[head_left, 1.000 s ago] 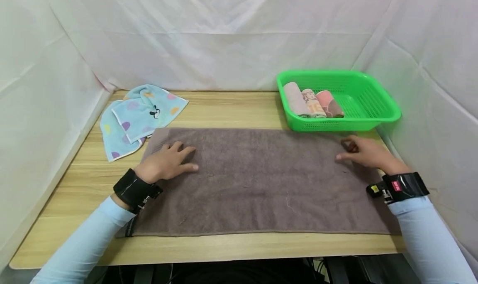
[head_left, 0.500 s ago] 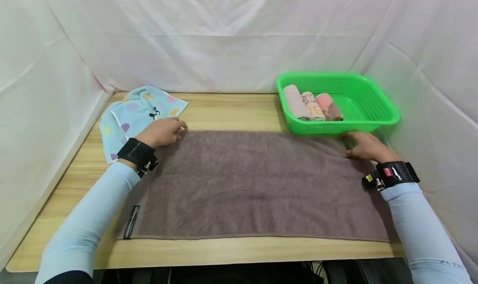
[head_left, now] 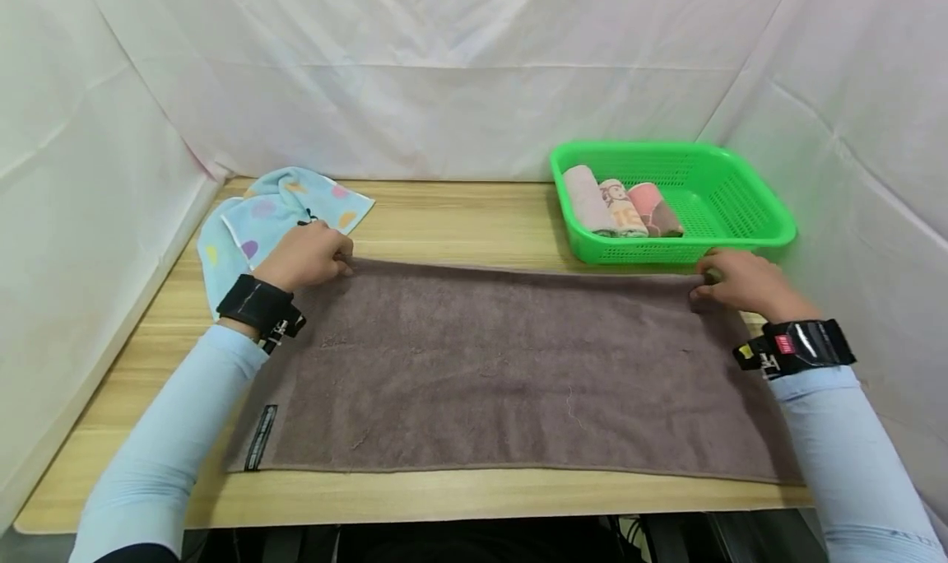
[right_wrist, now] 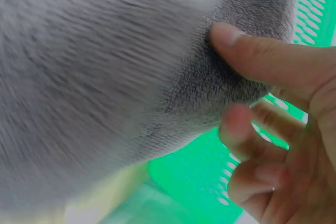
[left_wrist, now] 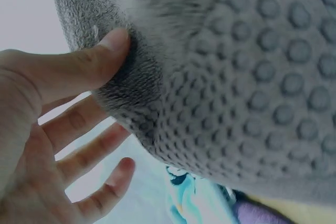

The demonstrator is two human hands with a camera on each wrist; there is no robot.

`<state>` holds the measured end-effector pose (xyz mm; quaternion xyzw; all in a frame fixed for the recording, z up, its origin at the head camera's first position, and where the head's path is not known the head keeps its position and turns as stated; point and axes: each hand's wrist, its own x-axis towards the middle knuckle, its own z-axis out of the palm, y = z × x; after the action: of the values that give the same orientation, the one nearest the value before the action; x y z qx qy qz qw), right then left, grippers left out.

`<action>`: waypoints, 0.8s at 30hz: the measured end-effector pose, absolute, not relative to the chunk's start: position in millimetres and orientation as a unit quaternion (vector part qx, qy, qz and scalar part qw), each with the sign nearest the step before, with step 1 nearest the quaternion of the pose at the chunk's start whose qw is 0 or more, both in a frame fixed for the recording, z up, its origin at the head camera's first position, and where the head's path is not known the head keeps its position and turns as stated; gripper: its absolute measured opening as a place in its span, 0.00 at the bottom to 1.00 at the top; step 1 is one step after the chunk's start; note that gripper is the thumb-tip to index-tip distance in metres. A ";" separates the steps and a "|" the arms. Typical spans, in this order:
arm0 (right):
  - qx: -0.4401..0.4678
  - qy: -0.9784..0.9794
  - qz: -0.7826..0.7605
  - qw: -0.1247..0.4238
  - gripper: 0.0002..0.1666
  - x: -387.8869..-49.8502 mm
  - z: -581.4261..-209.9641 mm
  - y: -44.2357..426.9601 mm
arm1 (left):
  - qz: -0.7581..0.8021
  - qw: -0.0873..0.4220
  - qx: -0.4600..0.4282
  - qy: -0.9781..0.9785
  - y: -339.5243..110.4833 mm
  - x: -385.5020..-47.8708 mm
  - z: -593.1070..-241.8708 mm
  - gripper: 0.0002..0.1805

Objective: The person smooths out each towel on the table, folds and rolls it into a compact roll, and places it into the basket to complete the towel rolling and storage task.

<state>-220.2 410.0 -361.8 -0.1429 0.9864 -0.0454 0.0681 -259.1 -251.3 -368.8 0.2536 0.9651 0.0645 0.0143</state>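
Observation:
A brown-grey towel (head_left: 511,365) lies spread across the table, its back edge lifted slightly. At its far left corner my left hand (head_left: 307,254) pinches the edge; the left wrist view shows the thumb on top and fingers behind the cloth, with a dimpled texture on the towel (left_wrist: 283,77). My right hand (head_left: 751,283) pinches the far right corner just in front of the green basket. In the right wrist view, thumb and fingers of the right hand (right_wrist: 283,108) hold the towel (right_wrist: 115,72). A dark label (head_left: 261,437) is sewn near the front left corner.
A light blue spotted cloth (head_left: 262,209) lies behind my left hand, partly hidden by it. At the back right stands a green basket (head_left: 748,234) with a grey roll (head_left: 588,201), a patterned roll (head_left: 622,207) and a pink-brown roll (head_left: 655,209). White fabric walls (head_left: 444,118) enclose the table.
My left hand has moved away from me to the towel's far left corner, and my right hand to the far right corner. Both have taken hold, and the back edge has risen slightly.

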 end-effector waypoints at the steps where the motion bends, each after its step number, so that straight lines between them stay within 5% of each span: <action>1: -0.148 0.987 -0.050 0.047 0.11 -218.0 -357.8 411.2 | 0.069 0.011 0.253 0.965 -252.8 -257.9 -365.6 0.14; 9: -0.140 0.986 -0.082 -0.040 0.05 -206.8 -317.3 415.8 | 0.069 -0.032 0.226 0.971 -261.3 -258.8 -336.7 0.03; 20: -0.085 0.973 -0.088 -0.195 0.09 -216.9 -291.2 412.5 | 0.054 -0.265 0.215 0.939 -247.2 -274.1 -307.4 0.04; 24: -0.098 0.955 -0.095 -0.263 0.09 -205.4 -304.5 409.8 | 0.070 -0.258 0.225 0.937 -252.1 -261.6 -301.7 0.06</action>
<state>-205.4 409.8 -304.5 -0.0982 0.9549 -0.0954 -0.2633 -261.6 -252.1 -301.7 0.2253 0.9367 0.0703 -0.2585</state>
